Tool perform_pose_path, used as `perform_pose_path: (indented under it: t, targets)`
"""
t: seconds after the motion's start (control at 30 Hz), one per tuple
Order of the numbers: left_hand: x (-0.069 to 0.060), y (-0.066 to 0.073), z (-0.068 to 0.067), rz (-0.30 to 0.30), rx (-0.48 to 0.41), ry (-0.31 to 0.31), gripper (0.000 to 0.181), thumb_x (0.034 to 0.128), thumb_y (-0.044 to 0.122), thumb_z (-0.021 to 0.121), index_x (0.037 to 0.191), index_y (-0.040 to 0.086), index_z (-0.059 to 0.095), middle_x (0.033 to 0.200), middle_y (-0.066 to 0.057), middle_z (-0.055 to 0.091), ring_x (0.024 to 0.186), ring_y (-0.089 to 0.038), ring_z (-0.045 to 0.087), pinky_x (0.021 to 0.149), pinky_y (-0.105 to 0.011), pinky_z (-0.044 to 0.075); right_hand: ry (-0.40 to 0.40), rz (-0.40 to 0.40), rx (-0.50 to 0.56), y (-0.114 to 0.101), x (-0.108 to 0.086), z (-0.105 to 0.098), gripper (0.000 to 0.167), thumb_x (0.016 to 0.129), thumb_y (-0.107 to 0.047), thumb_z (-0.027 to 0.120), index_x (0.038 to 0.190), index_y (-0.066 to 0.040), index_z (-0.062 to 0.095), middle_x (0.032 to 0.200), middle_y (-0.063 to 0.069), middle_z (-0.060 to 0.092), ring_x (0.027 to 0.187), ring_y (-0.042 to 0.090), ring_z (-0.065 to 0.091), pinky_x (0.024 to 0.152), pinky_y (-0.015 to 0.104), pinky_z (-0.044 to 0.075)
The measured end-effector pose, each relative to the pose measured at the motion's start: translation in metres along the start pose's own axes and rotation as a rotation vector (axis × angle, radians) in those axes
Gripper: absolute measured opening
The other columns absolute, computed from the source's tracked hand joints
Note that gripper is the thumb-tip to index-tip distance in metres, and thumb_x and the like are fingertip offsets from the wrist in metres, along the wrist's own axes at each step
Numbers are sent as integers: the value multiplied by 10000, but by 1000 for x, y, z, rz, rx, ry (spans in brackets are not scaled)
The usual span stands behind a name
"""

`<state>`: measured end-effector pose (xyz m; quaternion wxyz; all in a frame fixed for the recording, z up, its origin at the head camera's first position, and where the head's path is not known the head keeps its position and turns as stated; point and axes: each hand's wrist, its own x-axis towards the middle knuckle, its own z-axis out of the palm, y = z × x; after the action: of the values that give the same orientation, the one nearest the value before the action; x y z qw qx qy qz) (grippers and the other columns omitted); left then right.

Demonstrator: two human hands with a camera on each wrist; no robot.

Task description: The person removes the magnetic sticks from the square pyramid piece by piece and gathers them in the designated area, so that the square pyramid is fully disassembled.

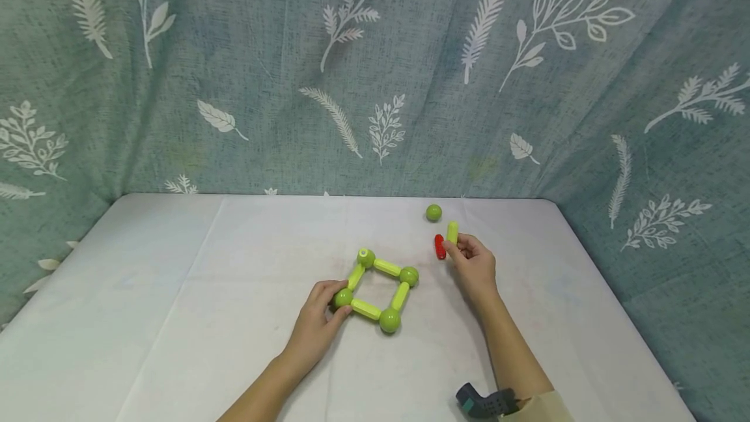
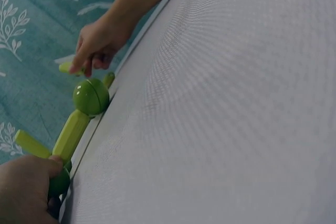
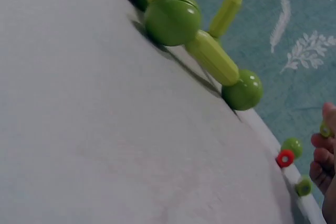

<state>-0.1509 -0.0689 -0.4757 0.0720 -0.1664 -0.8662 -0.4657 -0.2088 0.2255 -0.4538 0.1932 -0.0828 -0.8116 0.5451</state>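
The left hand (image 1: 319, 318) grips the near-left ball (image 1: 343, 299) of the square frame (image 1: 366, 309), with thumb and fingers curled around it. The right hand (image 1: 477, 266) pinches a light green rod (image 2: 67, 67) between thumb and fingers, ahead and to the right of the frame. I judge the step in hand as taking this rod while the frame is steadied. For doing it well, the pinch should stay near one end of the rod, so that the other end is free. The left hand should press only lightly, because a strong twist could probably loosen the joints.

A red piece (image 1: 440, 247) lies just beside the right fingertips — better to lift the rod upward than to sweep it sideways. One more green piece (image 3: 303, 186) shows near the red one, partly hidden. Another rod stands upright on the frame's far ball (image 1: 366, 258), so an approach to this ball calls for some height.

About edges: the loose ball (image 1: 433, 212), beyond the right hand, lies near the bench's far edge, before the curtain (image 1: 263, 83), and could roll if bumped. The right edge is well apart from the right hand. Between the hands, right of the frame, the way is free — and left of the left hand the bench (image 1: 176, 266) gives wide room.
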Motion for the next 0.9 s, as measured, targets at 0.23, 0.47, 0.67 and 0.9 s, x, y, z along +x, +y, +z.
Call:
perform_pose_path:
  t: [0.23, 0.47, 0.67, 0.9]
  targets:
    - [1, 2, 0, 4, -12, -4, 433, 858, 95, 688, 1268, 58, 552, 1212, -29, 516, 1139, -197, 543, 977, -373, 449, 134, 89, -135, 12, 8, -21, 333, 874, -301, 681, 1058, -25, 651, 862, 91, 614, 692, 122, 496, 521, 141, 401]
    - [2, 4, 0, 0, -28, -5, 430, 857, 93, 687, 1265, 58, 555, 1210, -24, 515, 1142, -197, 541, 982, -368, 446, 145, 91, -348, 25, 9, -31, 344, 882, -304, 662, 1065, -14, 649, 841, 113, 614, 727, 205, 527, 572, 213, 421]
    - [1, 2, 1, 24, 3, 4, 434, 843, 98, 704, 1252, 59, 564, 1187, -25, 526, 1112, -191, 551, 953, -375, 466, 158, 82, -450, 32, 8, -29, 337, 871, -301, 654, 1008, 6, 668, 775, 120, 623, 742, 265, 530, 742, 355, 356]
    - [1, 1, 0, 28, -7, 1, 433, 845, 104, 703, 1253, 67, 563, 1185, -22, 525, 1092, -178, 558, 934, -370, 478, 169, 45, -527, 33, 8, -27, 313, 860, -255, 649, 949, 45, 666, 726, 144, 633, 709, 297, 556, 783, 429, 311]
